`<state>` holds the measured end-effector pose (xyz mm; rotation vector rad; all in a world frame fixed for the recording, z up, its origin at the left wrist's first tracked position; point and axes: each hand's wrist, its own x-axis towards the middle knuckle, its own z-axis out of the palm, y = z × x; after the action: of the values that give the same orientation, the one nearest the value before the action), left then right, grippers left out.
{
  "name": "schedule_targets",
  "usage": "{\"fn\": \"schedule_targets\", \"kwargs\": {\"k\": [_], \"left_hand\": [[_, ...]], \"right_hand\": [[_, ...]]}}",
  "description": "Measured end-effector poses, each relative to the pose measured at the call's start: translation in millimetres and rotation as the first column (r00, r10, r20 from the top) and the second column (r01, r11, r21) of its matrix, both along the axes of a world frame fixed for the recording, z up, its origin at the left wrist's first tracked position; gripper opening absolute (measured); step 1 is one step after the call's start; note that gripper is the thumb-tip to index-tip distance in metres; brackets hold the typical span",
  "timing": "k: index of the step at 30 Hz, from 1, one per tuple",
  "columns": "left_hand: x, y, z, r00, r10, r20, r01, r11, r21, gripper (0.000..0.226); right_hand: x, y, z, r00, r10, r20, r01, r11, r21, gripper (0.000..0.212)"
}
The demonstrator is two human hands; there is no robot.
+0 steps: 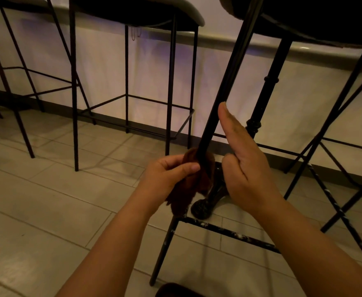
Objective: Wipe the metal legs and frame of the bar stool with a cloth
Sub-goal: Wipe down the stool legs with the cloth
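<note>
Stool leg (229, 82) slants down through the near centre, from the dark seat (325, 16) at top right to a speckled crossbar (229, 231) low down. Left hand (167, 174) has fingers and thumb curled round the brown cloth (188, 187), which wraps the leg. Right hand (246, 168) lies flat just right of the leg, fingers straight and together. To wipe well, I judge, keep the cloth snug all round, steady the leg with the flat hand, and draw along its length down to the crossbar.
</note>
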<state>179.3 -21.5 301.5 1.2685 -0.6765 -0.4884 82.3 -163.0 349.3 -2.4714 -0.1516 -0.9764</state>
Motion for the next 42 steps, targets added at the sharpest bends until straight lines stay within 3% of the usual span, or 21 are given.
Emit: {"fn": "schedule_targets", "kwargs": {"k": [4,12,20,23,29,35,42], "left_hand": [[-1.6,8.9,-30.2,1.0,0.026,0.001,-0.026,0.995,0.095,0.024],[-9.5,5.2,-45.0,0.985,0.167,-0.031,-0.167,0.986,0.019,0.023],[-14.0,10.3,-50.6,0.997,0.056,0.053,-0.058,0.998,0.027,0.015],[-15.6,16.3,-53.2,0.993,0.035,0.117,-0.044,0.996,0.072,0.037],[-6.6,28.5,-54.3,0.981,-0.144,0.133,0.126,0.983,0.134,0.035],[-13.1,6.7,-63.9,0.977,0.146,0.156,-0.157,0.986,0.056,0.032],[-23.3,2.5,-74.0,0.97,0.197,0.143,-0.197,0.98,-0.014,0.03]], "right_hand": [[-1.2,2.7,0.2,1.0,-0.027,-0.013,0.027,1.0,0.012,0.075],[1.7,13.3,-5.9,0.999,-0.034,-0.003,0.034,0.997,0.063,0.074],[4.4,22.3,-27.5,0.997,-0.062,0.046,0.049,0.969,0.244,0.069],[5.1,21.3,-38.6,0.997,-0.078,0.002,0.07,0.91,0.409,0.073],[11.5,15.9,-53.7,0.989,-0.045,-0.14,0.109,0.867,0.486,0.034],[14.0,16.8,-52.9,0.985,-0.048,-0.165,0.13,0.834,0.536,0.034],[13.9,20.8,-54.0,0.984,-0.046,-0.171,0.133,0.829,0.543,0.029]]}}
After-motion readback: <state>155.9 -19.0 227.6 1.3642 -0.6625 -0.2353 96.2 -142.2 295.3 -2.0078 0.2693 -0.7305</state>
